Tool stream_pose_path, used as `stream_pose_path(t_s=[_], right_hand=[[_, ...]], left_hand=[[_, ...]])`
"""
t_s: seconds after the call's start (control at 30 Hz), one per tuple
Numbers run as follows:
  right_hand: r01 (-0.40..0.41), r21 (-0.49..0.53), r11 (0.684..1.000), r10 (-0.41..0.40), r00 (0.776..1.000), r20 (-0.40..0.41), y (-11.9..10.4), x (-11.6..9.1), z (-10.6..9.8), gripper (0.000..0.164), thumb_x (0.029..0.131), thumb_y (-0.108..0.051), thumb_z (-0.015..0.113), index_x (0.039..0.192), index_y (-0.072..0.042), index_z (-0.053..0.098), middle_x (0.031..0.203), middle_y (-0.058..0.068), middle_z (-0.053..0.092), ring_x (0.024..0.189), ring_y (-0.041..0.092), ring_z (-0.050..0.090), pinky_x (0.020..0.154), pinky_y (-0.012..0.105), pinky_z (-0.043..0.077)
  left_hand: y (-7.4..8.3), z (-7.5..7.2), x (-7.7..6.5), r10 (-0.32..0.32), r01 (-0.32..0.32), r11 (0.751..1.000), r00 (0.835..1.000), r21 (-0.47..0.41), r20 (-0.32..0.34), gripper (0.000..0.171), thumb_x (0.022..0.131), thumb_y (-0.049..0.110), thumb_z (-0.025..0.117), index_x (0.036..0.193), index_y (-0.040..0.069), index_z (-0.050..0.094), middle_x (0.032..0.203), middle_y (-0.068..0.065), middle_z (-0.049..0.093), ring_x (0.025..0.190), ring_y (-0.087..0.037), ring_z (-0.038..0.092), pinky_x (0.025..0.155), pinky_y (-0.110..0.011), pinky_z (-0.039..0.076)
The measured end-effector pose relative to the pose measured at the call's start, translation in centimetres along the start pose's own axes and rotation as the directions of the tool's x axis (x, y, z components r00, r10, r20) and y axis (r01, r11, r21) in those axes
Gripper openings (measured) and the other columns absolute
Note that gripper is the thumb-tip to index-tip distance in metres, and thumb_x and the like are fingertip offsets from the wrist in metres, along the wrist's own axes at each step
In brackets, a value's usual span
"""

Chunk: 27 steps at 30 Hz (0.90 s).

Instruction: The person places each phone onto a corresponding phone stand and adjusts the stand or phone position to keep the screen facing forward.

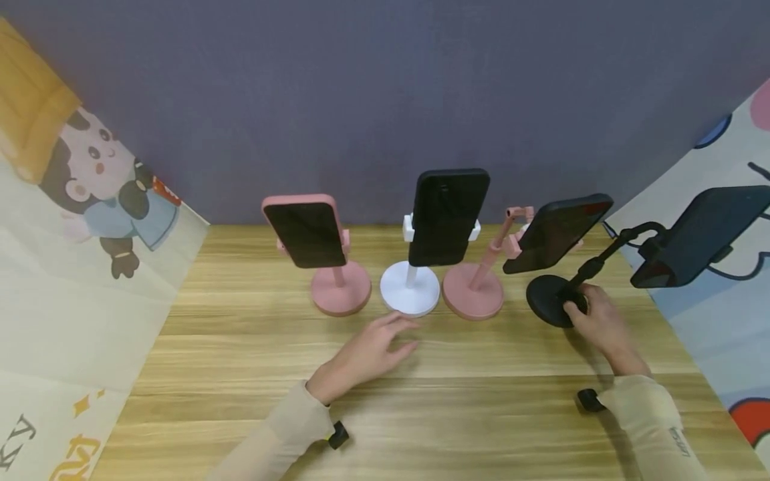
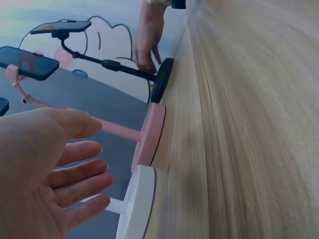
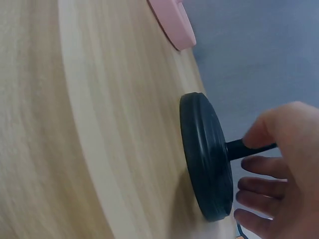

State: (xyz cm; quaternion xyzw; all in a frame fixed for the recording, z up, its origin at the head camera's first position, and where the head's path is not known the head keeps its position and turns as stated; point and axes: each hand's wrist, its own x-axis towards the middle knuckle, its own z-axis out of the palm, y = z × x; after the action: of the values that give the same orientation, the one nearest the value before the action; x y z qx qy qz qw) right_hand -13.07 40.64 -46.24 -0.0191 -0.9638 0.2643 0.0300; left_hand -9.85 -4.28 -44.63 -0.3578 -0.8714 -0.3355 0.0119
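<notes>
My right hand (image 1: 601,324) is at the black phone stand (image 1: 549,300), its thumb and fingers around the lower stem just above the round base (image 3: 207,157). The stand's jointed arm leans right and carries a dark phone (image 1: 704,234). In the right wrist view, the thumb overlaps the stem and the other fingers bend beneath it. My left hand (image 1: 375,347) holds nothing, fingers relaxed and apart, in front of the white phone stand (image 1: 409,294). That stand's base (image 2: 139,204) lies close beyond the fingertips in the left wrist view. A black phone (image 1: 448,217) sits in its clamp.
A pink stand (image 1: 341,294) with a pink-edged phone (image 1: 305,230) stands at the left of the row. Another pink stand (image 1: 473,294), between the white and black ones, holds a tilted dark phone (image 1: 556,234). A grey-blue wall (image 1: 361,100) rises behind the wooden table (image 1: 457,414).
</notes>
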Motion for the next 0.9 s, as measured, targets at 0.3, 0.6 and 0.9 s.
stream_pose_path(t_s=[0.3,0.6,0.9], right_hand=[[-0.03,-0.065,0.997,0.031,0.999,0.015,-0.3,0.3,1.3,0.086,0.102,-0.052,0.058,0.141,0.022,0.039,0.141,0.046,0.038,0.126,0.064,0.04,0.102,0.077,0.036],[-0.014,-0.1,0.995,0.015,1.0,0.013,-0.4,0.4,1.5,0.095,0.098,-0.054,0.065,0.143,0.025,0.035,0.14,0.048,0.037,0.126,0.064,0.04,0.102,0.077,0.036],[-0.045,-0.103,0.994,0.049,0.998,0.037,-1.1,0.5,1.4,0.096,0.098,-0.055,0.064,0.144,0.024,0.034,0.143,0.047,0.036,0.129,0.064,0.038,0.104,0.076,0.036]], left_hand=[[-1.0,0.2,-1.5,-0.035,0.035,0.999,0.997,-0.002,-0.062,0.034,0.096,0.018,0.074,0.127,0.004,0.07,0.126,-0.009,0.07,0.118,-0.024,0.066,0.104,-0.04,0.055],[-1.6,0.1,-3.0,-0.103,0.102,0.995,0.993,-0.01,-0.063,0.031,0.098,0.022,0.073,0.125,0.006,0.072,0.126,-0.005,0.068,0.119,-0.021,0.066,0.104,-0.037,0.054],[-1.4,0.1,-3.1,-0.096,0.096,0.995,0.995,-0.003,-0.039,0.031,0.097,0.021,0.073,0.124,0.005,0.071,0.125,-0.005,0.068,0.118,-0.021,0.066,0.105,-0.036,0.054]])
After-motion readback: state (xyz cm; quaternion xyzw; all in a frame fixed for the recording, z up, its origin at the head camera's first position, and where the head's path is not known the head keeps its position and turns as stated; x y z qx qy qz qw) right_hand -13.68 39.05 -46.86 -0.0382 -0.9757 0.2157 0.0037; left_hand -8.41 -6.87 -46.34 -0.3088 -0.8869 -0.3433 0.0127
